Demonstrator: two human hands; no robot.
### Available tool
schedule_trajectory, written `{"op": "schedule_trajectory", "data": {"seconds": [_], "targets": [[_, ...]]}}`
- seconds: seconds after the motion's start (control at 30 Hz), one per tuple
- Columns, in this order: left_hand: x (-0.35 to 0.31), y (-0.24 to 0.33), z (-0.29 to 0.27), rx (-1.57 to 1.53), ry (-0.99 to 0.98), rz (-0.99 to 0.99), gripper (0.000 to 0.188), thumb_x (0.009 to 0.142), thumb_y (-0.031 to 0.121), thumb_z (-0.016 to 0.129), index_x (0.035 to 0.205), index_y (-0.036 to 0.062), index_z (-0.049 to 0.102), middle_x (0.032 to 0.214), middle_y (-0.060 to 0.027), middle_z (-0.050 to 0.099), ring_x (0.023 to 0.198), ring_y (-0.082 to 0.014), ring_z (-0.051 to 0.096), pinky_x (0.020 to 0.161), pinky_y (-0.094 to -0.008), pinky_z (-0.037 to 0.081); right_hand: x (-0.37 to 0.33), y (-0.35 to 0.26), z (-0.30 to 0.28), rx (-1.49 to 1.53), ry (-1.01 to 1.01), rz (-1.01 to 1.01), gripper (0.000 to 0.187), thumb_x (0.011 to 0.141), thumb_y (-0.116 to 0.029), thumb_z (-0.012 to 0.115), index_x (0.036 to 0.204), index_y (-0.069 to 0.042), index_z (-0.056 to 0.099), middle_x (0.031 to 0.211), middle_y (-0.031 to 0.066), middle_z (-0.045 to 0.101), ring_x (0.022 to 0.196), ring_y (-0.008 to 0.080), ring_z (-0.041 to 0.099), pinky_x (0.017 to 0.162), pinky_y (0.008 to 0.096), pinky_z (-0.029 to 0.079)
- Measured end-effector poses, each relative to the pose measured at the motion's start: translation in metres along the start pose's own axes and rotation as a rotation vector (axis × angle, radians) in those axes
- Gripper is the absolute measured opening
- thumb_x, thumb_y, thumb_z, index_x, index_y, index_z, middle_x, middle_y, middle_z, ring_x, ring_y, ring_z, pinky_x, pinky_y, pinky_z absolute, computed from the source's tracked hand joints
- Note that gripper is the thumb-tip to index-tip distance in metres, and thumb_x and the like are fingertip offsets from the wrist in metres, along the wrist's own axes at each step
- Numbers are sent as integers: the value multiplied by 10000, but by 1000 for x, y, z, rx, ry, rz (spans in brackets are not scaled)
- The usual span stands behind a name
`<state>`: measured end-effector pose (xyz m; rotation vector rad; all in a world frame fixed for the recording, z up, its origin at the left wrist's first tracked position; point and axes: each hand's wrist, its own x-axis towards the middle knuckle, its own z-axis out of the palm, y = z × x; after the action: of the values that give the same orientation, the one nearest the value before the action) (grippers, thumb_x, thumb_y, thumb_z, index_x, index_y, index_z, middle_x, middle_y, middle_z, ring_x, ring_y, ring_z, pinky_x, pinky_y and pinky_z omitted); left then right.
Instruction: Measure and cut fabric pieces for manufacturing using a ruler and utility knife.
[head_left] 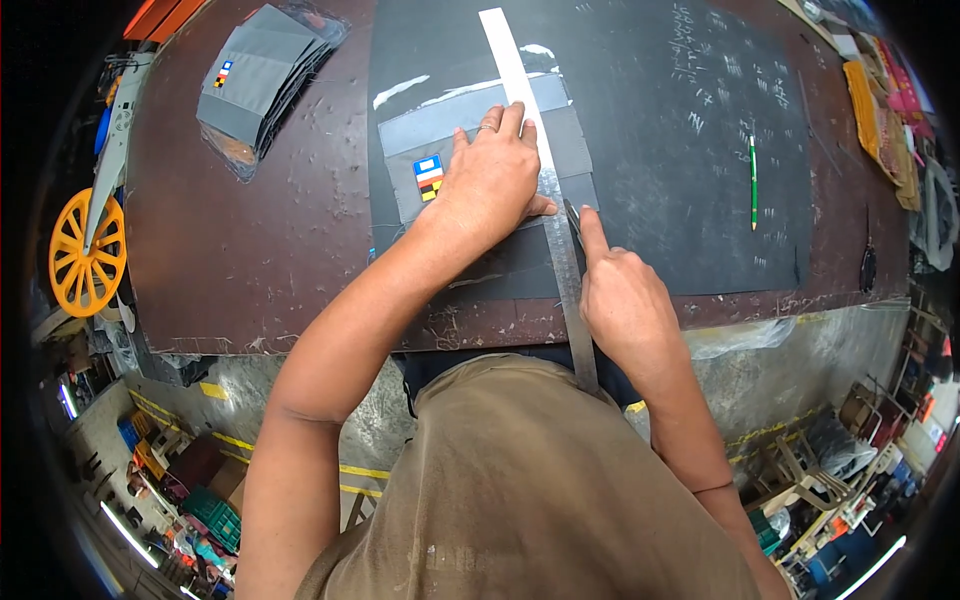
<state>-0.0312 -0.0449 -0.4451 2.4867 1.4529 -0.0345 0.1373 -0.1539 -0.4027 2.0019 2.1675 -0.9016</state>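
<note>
A grey fabric panel (430,127) with a small colourful patch (428,177) lies on the black cutting mat (680,220). Across its right part runs a long metal ruler (566,265), its near end reaching over the table edge to my body. My left hand (490,170) presses down flat, fingers stretched over the panel and against the ruler, thumb on the ruler's near part. Close to the ruler's right edge, my right hand (625,295) is closed round a knife (572,214), index finger stretched forward along it. Most of the knife's handle is hidden by the hand.
A stack of similar grey panels (262,75) lies at the far left of the brown table (300,230). On the mat's right side are a green pencil (753,185) and white chalk-like marks. A yellow spoked wheel (87,252) stands by the left edge; a small dark tool (868,266) lies right.
</note>
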Motion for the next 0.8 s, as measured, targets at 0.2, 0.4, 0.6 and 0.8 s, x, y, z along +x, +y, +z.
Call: {"op": "schedule_trajectory", "data": {"seconds": [0.2,0.4,0.6,0.8], "targets": [[2,-3,-1,14,28,5,980,726,460,921,1454,-78,548,1573,-257,462,1483,-419,447,1097,-635,501,2,0,3,-23,35,-15,648,915,-8,519,1541,115,410,894,291,730,842,467,742,769,544,596],[-52,37,-64,-11,-49,-12,1002,711,463,929,1453,-86,536,1577,-262,456,1483,-428,445,1083,-654,504,-73,-26,-37,-2,37,-35,626,890,10,516,1502,130,458,881,311,726,871,478,735,800,558,585],[-106,83,-120,8,24,-2,922,718,454,940,1355,-114,590,1440,-212,526,1420,-376,503,1038,-646,544,-164,-34,-90,110,121,-54,618,893,9,527,1502,98,467,919,323,720,892,504,715,832,580,563],[-94,71,-94,24,-9,-6,982,707,531,915,1408,-70,581,1535,-280,483,1426,-435,496,1056,-595,546,-187,12,-104,64,300,35,363,981,-78,549,1300,95,543,921,340,703,913,534,685,848,614,527]]}}
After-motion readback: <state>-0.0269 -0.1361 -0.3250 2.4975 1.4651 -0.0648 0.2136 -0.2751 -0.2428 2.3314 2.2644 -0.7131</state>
